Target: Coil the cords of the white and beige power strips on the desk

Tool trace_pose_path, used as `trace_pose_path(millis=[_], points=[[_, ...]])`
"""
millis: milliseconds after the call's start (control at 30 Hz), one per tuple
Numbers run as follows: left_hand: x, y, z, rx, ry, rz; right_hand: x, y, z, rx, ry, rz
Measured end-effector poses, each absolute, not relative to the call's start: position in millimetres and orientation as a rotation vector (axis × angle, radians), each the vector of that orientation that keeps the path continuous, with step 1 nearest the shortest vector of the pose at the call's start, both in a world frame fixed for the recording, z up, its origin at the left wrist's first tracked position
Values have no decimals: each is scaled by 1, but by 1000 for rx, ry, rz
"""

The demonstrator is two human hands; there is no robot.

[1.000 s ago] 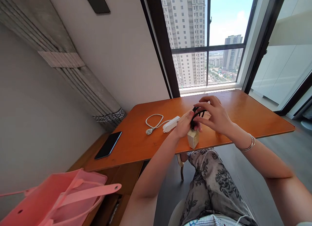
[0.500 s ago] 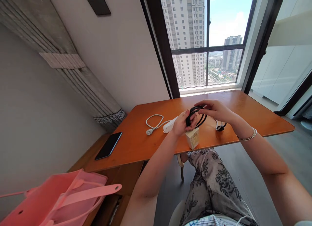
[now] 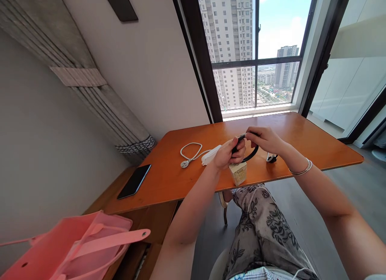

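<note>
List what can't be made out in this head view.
In the head view:
Black cable: stretch hidden inside the left hand.
White power strip: one end, behind the left hand.
Pale block: markings, too small.
Pink bag: cut off by the picture's edge.

The left hand (image 3: 226, 154) of a person curls its fingers inward, thumb (image 3: 233, 143) uppermost, while the right hand (image 3: 267, 139) arches just beside it, fingertips (image 3: 249, 134) pinched together. The bare left forearm (image 3: 194, 203) and right forearm (image 3: 318, 191) reach forward, converging in front of the body.
</note>
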State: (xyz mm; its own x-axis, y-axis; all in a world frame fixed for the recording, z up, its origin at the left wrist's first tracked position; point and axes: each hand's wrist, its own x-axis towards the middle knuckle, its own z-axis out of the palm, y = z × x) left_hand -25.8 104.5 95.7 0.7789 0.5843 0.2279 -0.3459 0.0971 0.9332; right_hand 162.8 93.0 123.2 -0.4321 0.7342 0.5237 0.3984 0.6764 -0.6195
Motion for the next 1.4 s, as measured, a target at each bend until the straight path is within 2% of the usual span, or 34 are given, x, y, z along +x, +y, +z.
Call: trace_pose_path(millis=[233, 633, 900, 1067, 1167, 1267, 1400], points=[[-30, 107, 90, 1175, 246, 772, 169, 103, 111, -751, -1957, 813], [-27, 93, 105, 912, 259, 1140, 166, 97, 51, -1009, -1851, 852], [-37, 93, 112, 1022, 289, 1479, 172, 81, 28, -1135, -1910, 759], [-37, 94, 109, 1195, 285, 1590, 172, 74, 38, -1117, -1974, 303], [-34, 94, 102, 1367, 258, 1584, 165, 58, 56, -1136, -2168, 214], [-31, 92, 97, 1572, 273, 1519, 154, 36, 79, -1044, -2253, 409], [-31, 86, 96, 1804, 267, 1414, 142, 15, 103, -913, -2056, 978]])
